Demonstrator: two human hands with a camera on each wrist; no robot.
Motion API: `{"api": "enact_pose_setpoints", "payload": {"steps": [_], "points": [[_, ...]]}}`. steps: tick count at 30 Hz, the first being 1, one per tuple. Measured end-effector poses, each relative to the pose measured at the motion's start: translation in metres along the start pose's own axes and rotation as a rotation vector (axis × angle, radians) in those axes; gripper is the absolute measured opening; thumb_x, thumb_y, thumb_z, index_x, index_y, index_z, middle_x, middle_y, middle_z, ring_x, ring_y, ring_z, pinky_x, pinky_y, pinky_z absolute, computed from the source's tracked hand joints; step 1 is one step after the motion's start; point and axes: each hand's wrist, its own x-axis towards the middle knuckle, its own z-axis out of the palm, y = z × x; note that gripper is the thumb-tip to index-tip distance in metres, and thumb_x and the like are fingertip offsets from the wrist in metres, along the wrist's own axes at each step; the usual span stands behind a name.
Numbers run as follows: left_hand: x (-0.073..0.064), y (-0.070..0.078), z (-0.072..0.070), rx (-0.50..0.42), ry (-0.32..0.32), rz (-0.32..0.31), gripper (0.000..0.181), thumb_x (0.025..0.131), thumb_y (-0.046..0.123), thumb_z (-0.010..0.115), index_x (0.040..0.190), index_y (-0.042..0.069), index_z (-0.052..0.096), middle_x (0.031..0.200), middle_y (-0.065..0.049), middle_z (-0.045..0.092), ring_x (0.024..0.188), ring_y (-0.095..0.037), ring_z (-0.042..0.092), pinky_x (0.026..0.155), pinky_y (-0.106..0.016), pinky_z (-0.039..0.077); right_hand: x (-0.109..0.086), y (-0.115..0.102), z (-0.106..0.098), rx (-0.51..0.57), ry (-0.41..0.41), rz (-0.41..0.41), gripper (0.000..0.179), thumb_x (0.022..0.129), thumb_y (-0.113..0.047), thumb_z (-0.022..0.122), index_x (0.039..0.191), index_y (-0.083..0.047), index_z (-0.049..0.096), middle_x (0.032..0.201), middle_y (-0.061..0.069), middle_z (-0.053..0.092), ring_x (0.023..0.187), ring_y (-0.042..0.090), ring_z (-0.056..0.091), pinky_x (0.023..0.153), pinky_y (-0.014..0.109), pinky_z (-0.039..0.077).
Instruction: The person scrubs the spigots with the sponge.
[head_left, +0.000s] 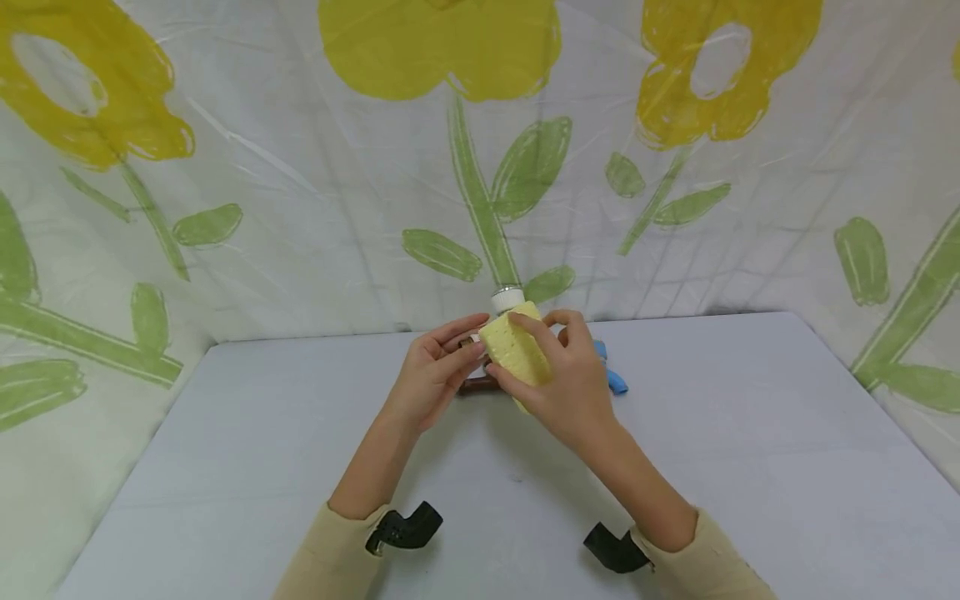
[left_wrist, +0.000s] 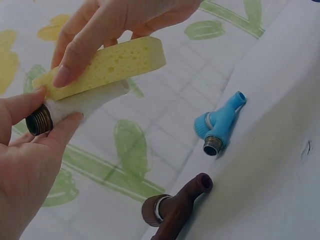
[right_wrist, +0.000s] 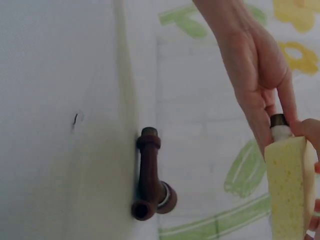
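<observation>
A white tap (left_wrist: 75, 107) is held up in the air above the far part of the table, its metal threaded end (left_wrist: 40, 121) pointing toward the left hand's side, and a white knob with a silvery top (head_left: 507, 298) showing above the fingers in the head view. The left hand (head_left: 433, 371) pinches the tap close to that threaded end, thumb on one side and fingers on the other. Against the tap's body lies a yellow sponge (left_wrist: 112, 65), a thick porous block set lengthwise along it and covering much of it. The right hand (head_left: 566, 375) grasps the sponge, thumb pressed on one face and fingers bent round the other. Below and beyond the hands, a dark brown tap (left_wrist: 181, 206) with a silvery ring at its knob rests on the white table (head_left: 262, 450); near it, toward the right, lies a blue tap (left_wrist: 222, 122) with a metal threaded end, partly hidden behind the right hand in the head view. Cream sleeves (head_left: 330, 558) cover the forearms, each with a black curved piece (head_left: 411, 527) at the cuff. Behind the table hangs a white sheet (head_left: 315, 250) with yellow flowers and green leaves.
</observation>
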Motion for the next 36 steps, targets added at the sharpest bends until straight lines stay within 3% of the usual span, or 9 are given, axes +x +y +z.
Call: {"api": "enact_pose_setpoints", "payload": {"steps": [8,11,15,20,24,28,31,33,36], "points": [[0.000,-0.001,0.000,-0.068,-0.018,0.012,0.044,0.114,0.004,0.041,0.151,-0.018,0.040,0.122,-0.001,0.069,0.115,-0.011,0.069,0.103,-0.026,0.056,0.000,-0.002,-0.002,0.095,-0.040,0.118,0.059,0.083,-0.027,0.093,0.135,-0.011,0.069,0.120,0.020,0.054,0.095,0.033,0.057,0.069,0.041,0.055],[0.000,-0.001,0.000,-0.167,0.010,0.008,0.039,0.116,0.011,0.037,0.144,-0.010,0.054,0.115,-0.002,0.072,0.111,-0.013,0.070,0.105,-0.030,0.056,0.002,-0.003,-0.003,0.201,-0.068,0.221,0.059,0.086,-0.027,0.091,0.138,-0.011,0.068,0.120,0.018,0.055,0.100,0.031,0.056,0.074,0.041,0.053],[-0.001,-0.005,0.001,-0.205,0.035,0.027,0.034,0.111,-0.003,0.040,0.126,0.003,0.070,0.116,-0.002,0.074,0.111,-0.013,0.072,0.105,-0.030,0.056,0.005,-0.001,-0.005,0.354,-0.112,0.380,0.055,0.091,-0.027,0.086,0.140,-0.013,0.067,0.117,0.016,0.058,0.089,0.025,0.053,0.072,0.036,0.052],[0.000,-0.010,0.004,-0.076,0.071,0.066,0.045,0.100,-0.017,0.052,0.105,0.018,0.079,0.108,0.004,0.077,0.103,-0.008,0.073,0.091,-0.022,0.060,0.008,0.001,-0.009,0.482,-0.203,0.527,0.048,0.097,-0.031,0.077,0.141,-0.017,0.066,0.115,0.016,0.063,0.083,0.026,0.061,0.065,0.033,0.057],[0.002,-0.012,0.007,0.026,0.140,0.117,0.046,0.093,-0.021,0.063,0.097,0.021,0.081,0.103,0.005,0.077,0.099,-0.009,0.072,0.081,-0.021,0.061,0.009,-0.001,-0.012,0.539,-0.284,0.617,0.045,0.101,-0.035,0.072,0.143,-0.020,0.064,0.117,0.019,0.064,0.086,0.026,0.065,0.064,0.033,0.057],[0.003,-0.014,0.008,0.174,0.208,0.188,0.025,0.088,-0.019,0.073,0.099,0.002,0.082,0.103,0.004,0.073,0.104,-0.014,0.068,0.080,-0.022,0.061,0.010,-0.001,-0.012,0.613,-0.328,0.664,0.045,0.105,-0.035,0.067,0.145,-0.015,0.063,0.119,0.020,0.064,0.088,0.022,0.067,0.070,0.030,0.058],[0.003,-0.014,0.008,0.298,0.258,0.192,0.019,0.088,-0.011,0.078,0.107,-0.012,0.076,0.114,0.000,0.068,0.117,-0.018,0.060,0.085,-0.025,0.059,0.010,0.000,-0.012,0.685,-0.346,0.705,0.046,0.107,-0.036,0.064,0.147,-0.013,0.060,0.123,0.021,0.063,0.093,0.022,0.068,0.075,0.030,0.060],[0.004,-0.014,0.007,0.357,0.273,0.174,0.024,0.089,-0.007,0.080,0.111,-0.013,0.074,0.129,-0.006,0.063,0.132,-0.024,0.052,0.096,-0.031,0.056,0.010,0.001,-0.011,0.718,-0.351,0.727,0.047,0.107,-0.036,0.062,0.148,-0.012,0.059,0.125,0.022,0.063,0.095,0.021,0.068,0.076,0.029,0.060],[0.004,-0.015,0.007,0.355,0.263,0.131,0.029,0.090,-0.004,0.079,0.117,-0.012,0.073,0.150,-0.013,0.053,0.145,-0.037,0.045,0.108,-0.041,0.052,0.010,0.002,-0.010,0.746,-0.348,0.745,0.047,0.108,-0.036,0.059,0.148,-0.010,0.058,0.124,0.022,0.065,0.091,0.020,0.068,0.074,0.028,0.059]]}}
